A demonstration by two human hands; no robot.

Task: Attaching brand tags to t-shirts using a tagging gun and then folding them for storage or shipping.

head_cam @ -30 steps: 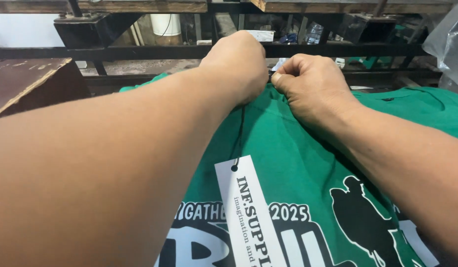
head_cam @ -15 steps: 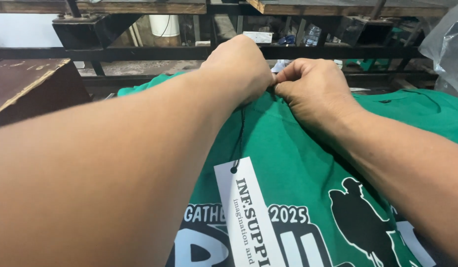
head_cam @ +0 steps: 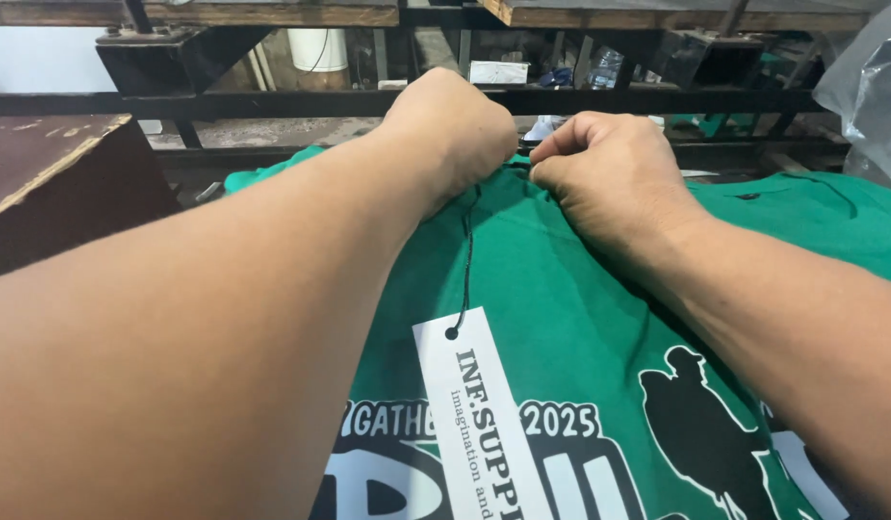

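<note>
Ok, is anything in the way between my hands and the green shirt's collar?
Nothing visible. The left hand and right hand already rest on the green shirt at its far edge. The white hang tag lies nearer you, on its black string.

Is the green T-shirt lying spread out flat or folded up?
Spread out, front up: the green T-shirt lies open with its printed graphic showing, the white hang tag resting on it. Its lower part is out of view.

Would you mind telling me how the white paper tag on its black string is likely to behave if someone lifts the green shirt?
The tag looks like thin flat card, so it is probably light and fairly stiff. It hangs on a thin black string running up to the left hand at the collar, so it would likely dangle and swing. The green shirt shows soft folds, so it should drape limply.
</note>
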